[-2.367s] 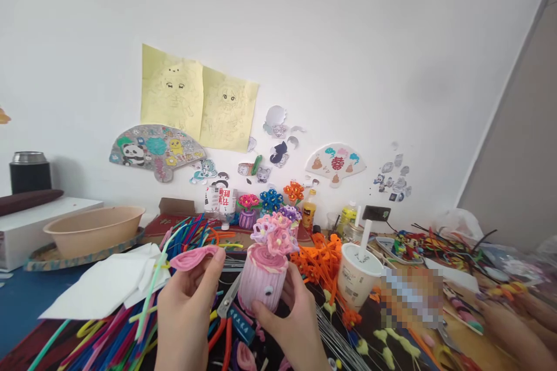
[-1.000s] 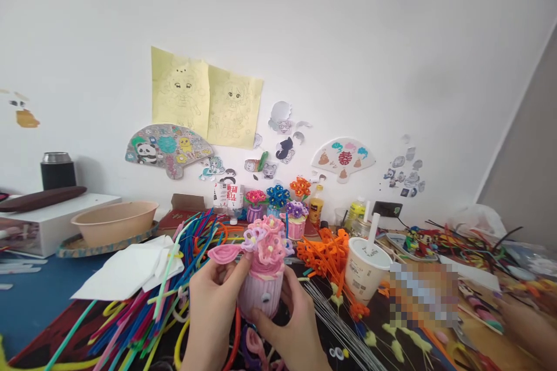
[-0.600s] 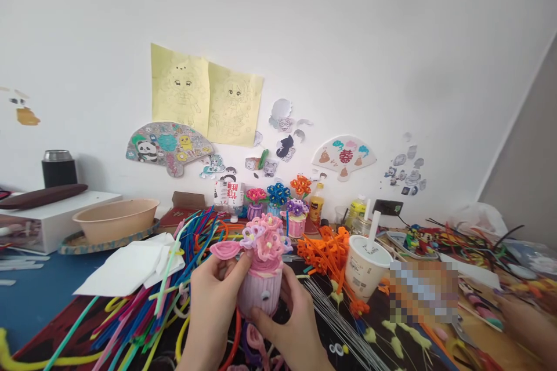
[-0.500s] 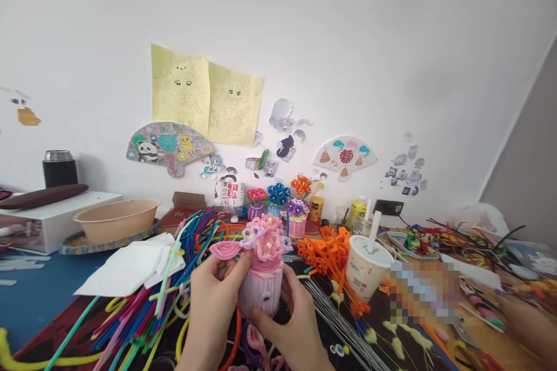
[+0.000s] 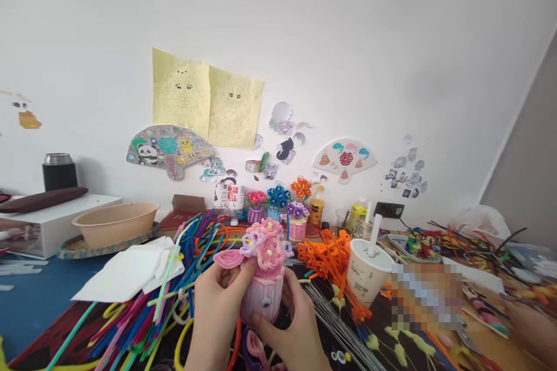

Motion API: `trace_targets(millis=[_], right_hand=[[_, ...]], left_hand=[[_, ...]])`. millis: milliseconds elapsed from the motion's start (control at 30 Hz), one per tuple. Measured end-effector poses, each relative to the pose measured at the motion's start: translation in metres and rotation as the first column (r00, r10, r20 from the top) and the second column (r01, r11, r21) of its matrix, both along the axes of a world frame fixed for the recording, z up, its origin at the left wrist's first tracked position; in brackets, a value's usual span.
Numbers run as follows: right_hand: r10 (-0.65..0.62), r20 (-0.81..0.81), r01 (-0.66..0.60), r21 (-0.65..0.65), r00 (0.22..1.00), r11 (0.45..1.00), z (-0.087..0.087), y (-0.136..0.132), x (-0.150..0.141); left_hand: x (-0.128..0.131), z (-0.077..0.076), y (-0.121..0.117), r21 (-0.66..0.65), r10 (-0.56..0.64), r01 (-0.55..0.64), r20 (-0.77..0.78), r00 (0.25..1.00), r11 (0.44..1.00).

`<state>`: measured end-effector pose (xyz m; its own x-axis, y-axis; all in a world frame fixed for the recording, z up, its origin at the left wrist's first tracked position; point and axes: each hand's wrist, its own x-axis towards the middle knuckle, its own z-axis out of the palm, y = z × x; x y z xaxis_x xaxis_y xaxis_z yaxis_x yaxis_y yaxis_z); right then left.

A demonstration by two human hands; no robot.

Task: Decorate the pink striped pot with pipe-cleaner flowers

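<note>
My right hand grips a small pink fuzzy pot with one googly eye on its front. A bunch of pink and lilac pipe-cleaner flowers fills the pot's top. Fingers of my left hand pinch a flat pink pipe-cleaner leaf and press it against the pot's left rim. Both hands sit low in the middle of the view, above a messy craft table.
Coloured pipe cleaners lie in a heap on the left beside white paper. A paper cup with a straw, orange pipe-cleaner pieces, thin wires and small finished flower pots stand nearby. A beige bowl sits at far left.
My left hand has carried the pink leaf from apart on the left over to the pot's rim. Both hands with the pot have since sunk slightly in view.
</note>
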<state>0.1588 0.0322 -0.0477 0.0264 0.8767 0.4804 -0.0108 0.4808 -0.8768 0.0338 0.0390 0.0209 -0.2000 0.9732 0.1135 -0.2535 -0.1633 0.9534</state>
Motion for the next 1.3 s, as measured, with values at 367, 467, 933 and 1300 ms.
trace_targets(millis=[367,467,933,1300], right_hand=[[0.011,0.016,-0.011,-0.007,1.0,1.0,0.0,0.001,0.001],[0.051,-0.012,-0.052,-0.02,0.999,0.998,0.0,0.001,0.001],[-0.048,-0.132,0.037,-0.084,0.99,0.996,0.011,-0.004,-0.005],[-0.038,-0.12,0.028,-0.08,0.992,0.996,0.011,-0.002,-0.002]], left_hand=[[-0.006,0.0,0.008,-0.035,-0.096,0.097,0.02,0.995,0.995],[-0.011,-0.002,0.01,-0.018,-0.161,0.16,-0.039,0.986,0.987],[-0.012,0.004,0.007,0.08,-0.1,0.101,-0.021,0.995,0.992],[-0.02,0.001,0.015,0.063,-0.173,0.188,-0.19,0.966,0.98]])
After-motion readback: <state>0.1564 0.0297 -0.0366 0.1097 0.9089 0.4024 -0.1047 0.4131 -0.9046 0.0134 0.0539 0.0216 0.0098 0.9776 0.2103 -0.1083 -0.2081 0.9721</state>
